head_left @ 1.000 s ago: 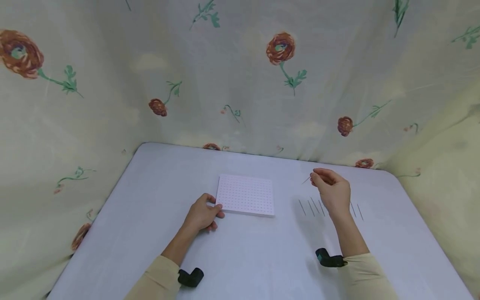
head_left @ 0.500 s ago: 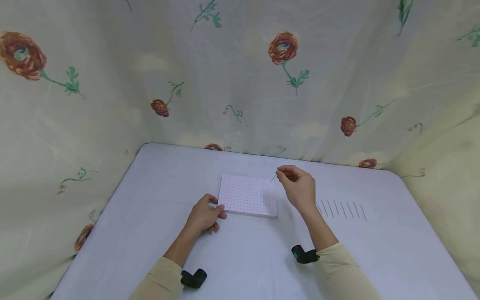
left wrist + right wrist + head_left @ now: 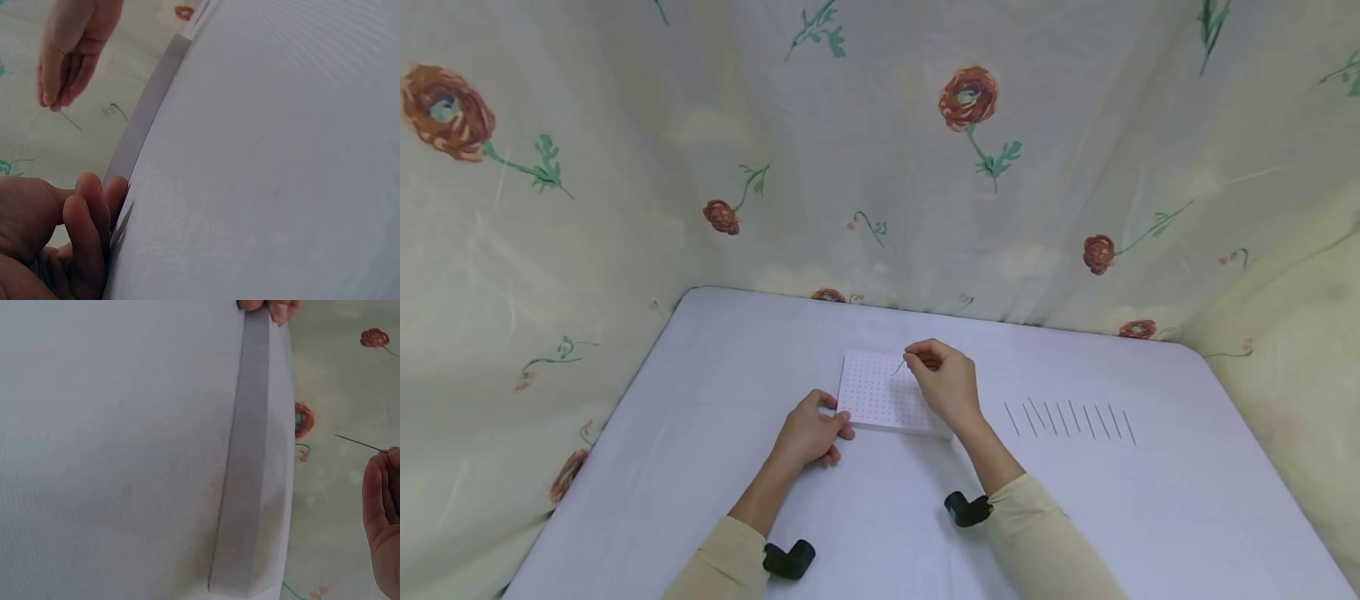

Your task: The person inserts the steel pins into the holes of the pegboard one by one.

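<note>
A flat white board (image 3: 880,392) dotted with a grid of small holes lies on the table. The left hand (image 3: 808,429) grips its near left corner, thumb on top and fingers at the side. Above the board's right part, the right hand (image 3: 946,383) pinches a thin needle-like stick (image 3: 898,367) between thumb and fingertips, its free end pointing down over the board. In the right wrist view the stick (image 3: 359,442) is held clear of the board's side edge (image 3: 244,456). The left wrist view shows the left hand (image 3: 69,231) at the board's edge.
Several thin dark sticks (image 3: 1057,418) lie in a row on the white table (image 3: 880,517), right of the board. Each wrist carries a black device. A flowered curtain (image 3: 820,150) hangs behind the table and along its sides.
The right hand has moved left with the stick, from above the row of sticks to over the board, uncovering the row. The left hand stays at the board's corner.
</note>
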{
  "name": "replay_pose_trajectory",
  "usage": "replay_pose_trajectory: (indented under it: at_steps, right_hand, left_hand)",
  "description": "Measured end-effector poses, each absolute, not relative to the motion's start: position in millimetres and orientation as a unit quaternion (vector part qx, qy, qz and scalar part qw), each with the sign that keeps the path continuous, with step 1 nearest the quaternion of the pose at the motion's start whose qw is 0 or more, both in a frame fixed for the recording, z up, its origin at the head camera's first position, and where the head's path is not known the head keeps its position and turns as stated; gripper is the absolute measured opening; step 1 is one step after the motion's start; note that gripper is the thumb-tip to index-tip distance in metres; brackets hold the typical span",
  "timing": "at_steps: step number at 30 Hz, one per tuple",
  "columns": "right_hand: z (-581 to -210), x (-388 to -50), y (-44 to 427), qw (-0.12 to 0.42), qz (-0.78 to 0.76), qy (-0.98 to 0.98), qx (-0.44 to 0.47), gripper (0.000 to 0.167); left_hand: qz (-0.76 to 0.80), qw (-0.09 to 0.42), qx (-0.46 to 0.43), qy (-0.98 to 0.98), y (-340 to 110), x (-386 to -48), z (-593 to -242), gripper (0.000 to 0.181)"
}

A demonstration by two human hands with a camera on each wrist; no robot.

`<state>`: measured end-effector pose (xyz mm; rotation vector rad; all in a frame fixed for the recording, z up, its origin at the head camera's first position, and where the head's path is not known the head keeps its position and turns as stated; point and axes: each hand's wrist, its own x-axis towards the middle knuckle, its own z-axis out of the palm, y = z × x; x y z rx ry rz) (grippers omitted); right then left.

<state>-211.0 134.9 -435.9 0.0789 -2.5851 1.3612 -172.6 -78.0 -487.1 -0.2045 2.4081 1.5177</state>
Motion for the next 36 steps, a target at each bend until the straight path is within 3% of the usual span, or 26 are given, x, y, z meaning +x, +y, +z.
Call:
replay_pose_trajectory:
  at_steps: [36]
  right_hand:
    - [-457.0, -219.3, 108.6, 0.093, 0.407, -0.909, 0.028, 0.008]
  left_hand:
    - [0.526, 0.152, -0.074, 0.834, -79.1, -172.2, -485.5, 0.030]
